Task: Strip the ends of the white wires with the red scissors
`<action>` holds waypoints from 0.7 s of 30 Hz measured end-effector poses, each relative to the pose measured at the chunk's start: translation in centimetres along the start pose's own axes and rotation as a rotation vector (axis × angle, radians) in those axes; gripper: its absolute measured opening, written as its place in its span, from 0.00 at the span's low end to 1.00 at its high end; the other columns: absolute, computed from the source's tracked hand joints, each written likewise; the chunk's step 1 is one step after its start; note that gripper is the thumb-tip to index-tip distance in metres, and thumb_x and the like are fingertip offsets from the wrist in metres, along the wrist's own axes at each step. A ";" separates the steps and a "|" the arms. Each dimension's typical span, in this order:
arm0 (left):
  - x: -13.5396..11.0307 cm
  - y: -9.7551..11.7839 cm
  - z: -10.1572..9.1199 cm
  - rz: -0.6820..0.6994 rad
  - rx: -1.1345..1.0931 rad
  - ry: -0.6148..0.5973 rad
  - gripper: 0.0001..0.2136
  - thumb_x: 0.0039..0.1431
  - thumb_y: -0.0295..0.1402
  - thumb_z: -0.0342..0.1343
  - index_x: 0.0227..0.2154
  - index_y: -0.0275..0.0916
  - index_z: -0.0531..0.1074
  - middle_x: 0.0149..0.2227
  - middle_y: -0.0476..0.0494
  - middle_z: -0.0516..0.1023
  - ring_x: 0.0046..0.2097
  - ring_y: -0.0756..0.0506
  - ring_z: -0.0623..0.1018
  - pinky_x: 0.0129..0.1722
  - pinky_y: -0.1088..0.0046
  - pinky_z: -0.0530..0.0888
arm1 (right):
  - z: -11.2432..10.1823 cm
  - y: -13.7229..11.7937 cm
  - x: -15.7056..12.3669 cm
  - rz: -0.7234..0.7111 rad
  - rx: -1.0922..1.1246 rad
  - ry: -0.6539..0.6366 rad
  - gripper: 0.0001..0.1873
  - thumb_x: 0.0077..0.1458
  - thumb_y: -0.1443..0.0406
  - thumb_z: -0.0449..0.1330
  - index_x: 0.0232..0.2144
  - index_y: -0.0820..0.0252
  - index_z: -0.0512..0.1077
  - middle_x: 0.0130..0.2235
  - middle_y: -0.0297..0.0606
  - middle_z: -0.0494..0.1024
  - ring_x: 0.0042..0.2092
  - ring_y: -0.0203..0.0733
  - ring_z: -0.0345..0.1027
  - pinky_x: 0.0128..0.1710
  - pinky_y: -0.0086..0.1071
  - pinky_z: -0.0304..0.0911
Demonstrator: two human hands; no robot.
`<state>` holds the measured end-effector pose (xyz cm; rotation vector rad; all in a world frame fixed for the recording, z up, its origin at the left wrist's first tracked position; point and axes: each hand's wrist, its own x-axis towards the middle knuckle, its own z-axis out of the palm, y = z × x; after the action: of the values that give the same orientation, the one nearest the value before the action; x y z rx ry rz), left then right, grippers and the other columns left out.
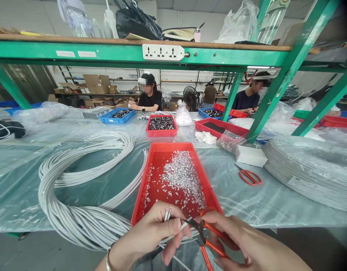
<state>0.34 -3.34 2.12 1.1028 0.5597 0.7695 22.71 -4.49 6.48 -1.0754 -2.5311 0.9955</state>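
My left hand (162, 226) is closed on several white cables (167, 214), whose cut ends stick up past the thumb and finger. My right hand (232, 237) grips orange-handled scissors (203, 229), with the blades at the tip of one cable beside my left thumb. Below and beyond both hands lies a red tray (159, 147) with a heap of small silvery pieces (180, 171) in it. A big coil of white cable (53, 188) rests to the left, its strands running toward my left hand.
Second scissors (250, 177) lie at right by a white box (251, 156) and a large cable coil (311, 173). Farther back stand a red bin (162, 131) and a blue bin (117, 119) of dark parts. A green shelf beam (111, 52) crosses above. Other people sit beyond.
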 end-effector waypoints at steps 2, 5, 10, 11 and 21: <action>0.1 -0.1 -0.2 -0.021 -0.077 -0.038 0.16 0.49 0.44 0.58 0.25 0.32 0.72 0.14 0.51 0.67 0.10 0.56 0.63 0.09 0.84 0.56 | -0.2 0.2 0.0 -0.021 -0.013 0.058 0.29 0.41 0.77 0.54 0.47 0.52 0.61 0.34 0.35 0.71 0.32 0.38 0.64 0.29 0.27 0.63; 0.2 0.1 0.0 0.021 -0.037 0.061 0.16 0.50 0.44 0.57 0.24 0.32 0.71 0.15 0.52 0.67 0.11 0.57 0.64 0.10 0.85 0.55 | 0.2 1.0 0.4 -0.051 0.099 0.198 0.25 0.42 0.75 0.55 0.45 0.53 0.64 0.31 0.34 0.70 0.31 0.38 0.63 0.30 0.28 0.62; 0.0 0.4 1.5 0.064 0.263 0.236 0.15 0.54 0.42 0.53 0.23 0.34 0.68 0.17 0.54 0.65 0.14 0.57 0.65 0.15 0.84 0.58 | 1.9 0.7 2.7 -0.070 0.709 0.319 0.15 0.45 0.64 0.62 0.38 0.61 0.69 0.20 0.24 0.58 0.19 0.28 0.44 0.18 0.24 0.46; 0.0 0.4 1.8 0.077 0.342 0.261 0.14 0.55 0.40 0.51 0.23 0.34 0.67 0.17 0.54 0.64 0.15 0.57 0.65 0.16 0.83 0.59 | 2.3 0.4 3.3 -0.076 0.782 0.347 0.12 0.44 0.63 0.63 0.33 0.62 0.70 0.18 0.23 0.56 0.19 0.28 0.42 0.17 0.25 0.43; 0.1 0.4 1.5 0.304 0.647 0.318 0.08 0.57 0.29 0.49 0.26 0.37 0.71 0.25 0.51 0.64 0.20 0.55 0.67 0.20 0.81 0.64 | 5.3 0.3 6.2 -0.027 1.803 0.078 0.17 0.51 0.60 0.61 0.17 0.62 0.64 0.07 0.18 0.52 0.11 0.23 0.35 0.18 0.23 0.43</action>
<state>1.38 -3.99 3.00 1.7011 0.9644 1.0758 16.15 -2.66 1.90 -0.3641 -0.6832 2.2156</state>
